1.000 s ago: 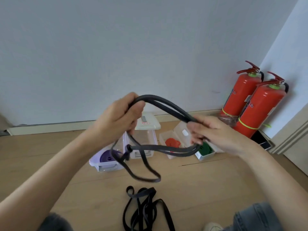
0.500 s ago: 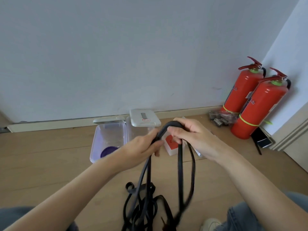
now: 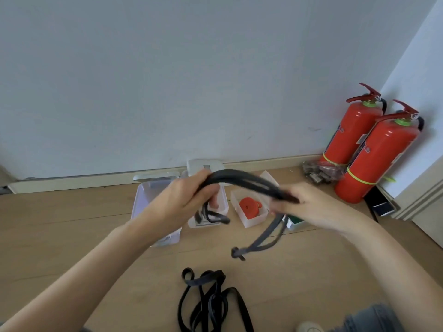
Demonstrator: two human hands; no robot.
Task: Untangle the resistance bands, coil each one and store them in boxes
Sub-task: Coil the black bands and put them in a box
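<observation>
Between two hands (image 3: 182,202) (image 3: 309,207): one black band (image 3: 242,182)

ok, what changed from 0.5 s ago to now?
Both hands, left hand and right hand, moved apart and stretched the black band sideways between them. Its loose ends lifted off the tangled pile and now dangle. Both grips stayed, as did the boxes and fire extinguishers.
</observation>
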